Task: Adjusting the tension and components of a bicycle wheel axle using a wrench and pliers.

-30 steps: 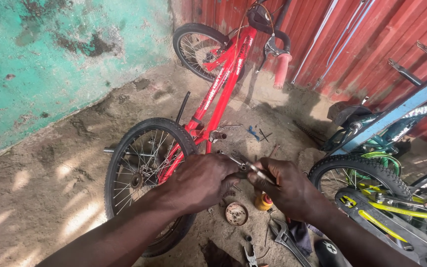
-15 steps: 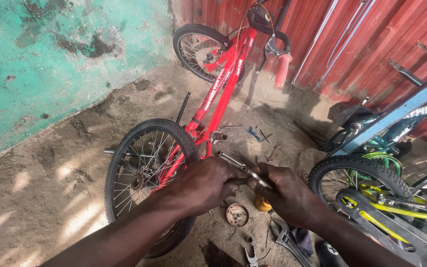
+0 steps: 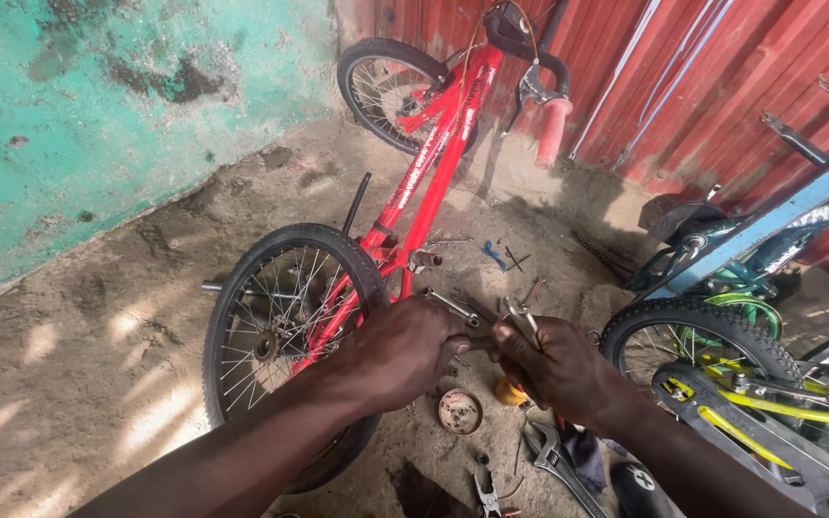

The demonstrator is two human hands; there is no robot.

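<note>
Red bicycle point(image 3: 434, 182) upside down on dirt floor point(image 3: 98, 384). Just right of rear wheel point(image 3: 280, 326), left hand point(image 3: 400, 350) and right hand point(image 3: 554, 364) clenched on metal tool point(image 3: 477, 321); best kept steady, both grips firm.

Head camera looking down

It is sitting on my head, facing steeply down, close over my hands point(image 3: 472, 360) and the dirt floor point(image 3: 98, 364).
</note>
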